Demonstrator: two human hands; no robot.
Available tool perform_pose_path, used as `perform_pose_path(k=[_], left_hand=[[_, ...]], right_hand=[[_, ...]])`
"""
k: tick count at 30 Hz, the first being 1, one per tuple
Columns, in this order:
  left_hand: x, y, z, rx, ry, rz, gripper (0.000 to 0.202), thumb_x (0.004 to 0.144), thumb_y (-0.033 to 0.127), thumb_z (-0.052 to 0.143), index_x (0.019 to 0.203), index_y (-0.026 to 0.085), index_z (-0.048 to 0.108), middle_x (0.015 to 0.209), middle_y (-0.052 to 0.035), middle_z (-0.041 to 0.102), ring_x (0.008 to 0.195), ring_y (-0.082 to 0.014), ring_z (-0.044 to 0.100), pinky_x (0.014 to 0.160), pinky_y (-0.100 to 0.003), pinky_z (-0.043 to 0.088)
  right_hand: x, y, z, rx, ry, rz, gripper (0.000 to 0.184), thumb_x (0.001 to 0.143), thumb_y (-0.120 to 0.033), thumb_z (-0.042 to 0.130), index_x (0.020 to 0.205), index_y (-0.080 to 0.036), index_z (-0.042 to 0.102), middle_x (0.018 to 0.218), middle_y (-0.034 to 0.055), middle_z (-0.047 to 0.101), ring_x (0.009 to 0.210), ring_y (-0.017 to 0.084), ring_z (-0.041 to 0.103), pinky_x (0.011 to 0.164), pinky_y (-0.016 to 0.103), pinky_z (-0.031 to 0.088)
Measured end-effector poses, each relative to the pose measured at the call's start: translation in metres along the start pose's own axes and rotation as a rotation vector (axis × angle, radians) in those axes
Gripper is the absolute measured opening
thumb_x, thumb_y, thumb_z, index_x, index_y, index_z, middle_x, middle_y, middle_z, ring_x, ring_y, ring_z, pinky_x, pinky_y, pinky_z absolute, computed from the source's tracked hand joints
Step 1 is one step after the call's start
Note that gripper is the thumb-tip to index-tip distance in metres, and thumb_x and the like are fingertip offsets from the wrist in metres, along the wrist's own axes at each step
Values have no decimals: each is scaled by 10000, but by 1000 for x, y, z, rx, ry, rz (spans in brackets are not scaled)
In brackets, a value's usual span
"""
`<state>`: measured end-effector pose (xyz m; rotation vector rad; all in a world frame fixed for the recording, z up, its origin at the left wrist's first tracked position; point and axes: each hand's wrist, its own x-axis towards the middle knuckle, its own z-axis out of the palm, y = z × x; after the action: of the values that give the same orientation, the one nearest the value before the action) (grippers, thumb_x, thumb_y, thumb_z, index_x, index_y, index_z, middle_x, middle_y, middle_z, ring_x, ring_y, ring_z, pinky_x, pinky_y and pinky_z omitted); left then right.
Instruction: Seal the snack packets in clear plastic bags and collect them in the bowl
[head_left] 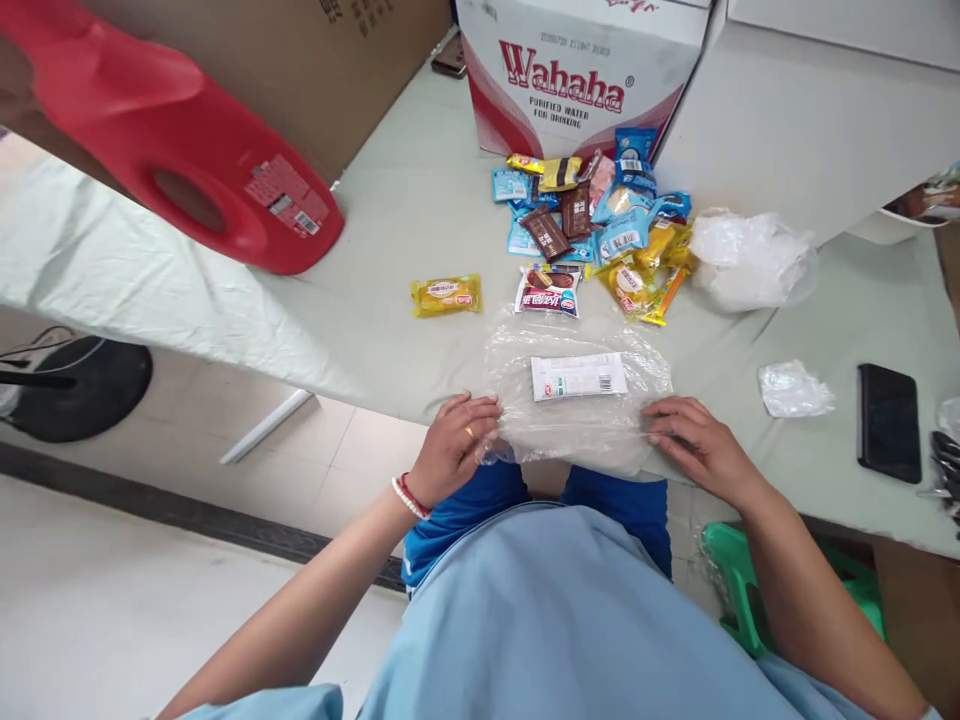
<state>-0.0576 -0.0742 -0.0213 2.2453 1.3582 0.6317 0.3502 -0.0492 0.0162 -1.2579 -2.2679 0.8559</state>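
Plastic bag (581,438), clear and crinkled, lies spread flat at the near edge of the cloth-covered surface (360,300). White packet (578,377) with small print and a barcode lies across its middle, on it or inside it, I cannot tell which. Right of the bag are a black phone (889,422) and, nearer to it, a small crumpled wrapper (795,389). Just beyond the bag sits a maroon-and-white packet (548,291), with a yellow packet (446,296) beyond its left corner. Farther behind it, a heap of snacks (576,212) lies before a water box (585,85). The hands are well apart: left hand (459,437) touches the bag's left edge, right hand (694,440) its right edge, both with fingers loosely bent; I cannot tell whether either pinches it.
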Motion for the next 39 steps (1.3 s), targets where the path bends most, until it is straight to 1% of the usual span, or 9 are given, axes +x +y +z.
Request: perform_pose_path(k=[7,11,15,18,20,23,28,34,39], left_hand=[[54,-3,-14,87,186,-340,282,987,370,481,856,225,685,962,-95,751,1076,-283,648,1011,-474,522],[76,-19,-11,249,263,-500,191,877,352,607,942,209,715,1087,-138,696,1127,-358,593,987,-540,512],[67,-22,-27,274,566,-499,264,876,318,623,1102,194,683,1256,-172,610,1244,-378,535,1091,-597,440],[48,2,-39,281,769,-426,215,956,261,530,1109,202,668,1215,-170,615,1262,-371,532,1127,-624,378],[41,27,-37,280,670,-259,192,964,236,514,1054,245,684,1114,-120,672,1164,-332,600,1071,-592,413],[51,59,-18,275,284,59,260,972,210,501,1099,296,711,1134,-47,750,1049,-260,651,926,-480,461],[97,65,22,349,-53,55,429,990,113,432,1330,232,665,1428,-63,682,1101,-252,633,864,-443,447],[106,57,33,402,-142,26,433,1023,127,415,1376,222,646,1486,-60,641,1126,-250,633,868,-433,455],[103,62,31,425,-161,20,427,1037,134,416,1398,201,635,1501,-66,630,1128,-249,638,869,-426,471]], right_hand=[[79,3,-35,25,-4,220,358,972,-556,548,912,-234,692,842,39,718,764,211,652,730,330,509],[115,21,-27,-230,-27,385,337,947,-489,524,889,-208,701,731,37,680,665,202,588,620,301,404],[122,25,-25,-574,-7,463,262,926,-375,545,1026,-214,727,904,109,736,810,283,636,646,344,416],[127,17,-31,-635,138,316,304,966,-348,498,1104,-203,726,1003,148,717,971,338,627,759,411,482],[138,10,-30,-588,168,153,321,994,-349,472,1115,-197,727,1048,153,702,1028,349,612,871,462,497],[163,0,-16,-536,66,-26,339,997,-352,496,1179,-168,715,1148,170,690,1099,363,599,966,495,487],[203,-7,16,-593,-101,118,498,892,-402,690,1321,-154,642,1116,182,708,1007,342,647,822,409,511],[226,-6,7,-233,-303,315,224,780,-326,733,944,-174,720,751,7,660,670,157,558,611,261,379],[213,-14,-7,37,-269,95,157,779,-326,676,838,-182,696,687,-32,529,647,134,472,624,251,356]])
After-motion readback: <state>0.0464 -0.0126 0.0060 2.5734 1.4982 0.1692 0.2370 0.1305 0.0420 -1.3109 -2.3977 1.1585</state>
